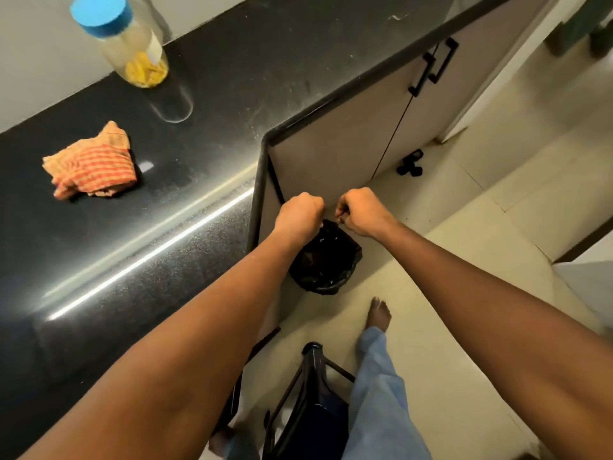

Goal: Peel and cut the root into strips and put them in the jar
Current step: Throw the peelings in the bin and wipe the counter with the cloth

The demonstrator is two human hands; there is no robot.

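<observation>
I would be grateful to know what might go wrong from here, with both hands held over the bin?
1. The left hand and right hand are curled above the black bag-lined bin, their contents hidden; anything usable in them might fall in with the scraps.
2. Scraps could miss the small bin and land on the pale tiled floor beside the bare foot.

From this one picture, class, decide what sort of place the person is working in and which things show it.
Most likely a home kitchen: a dark countertop over cabinet doors with black handles, a blue-lidded jar of yellow strips on it, and a bag-lined bin on the tiled floor.
</observation>
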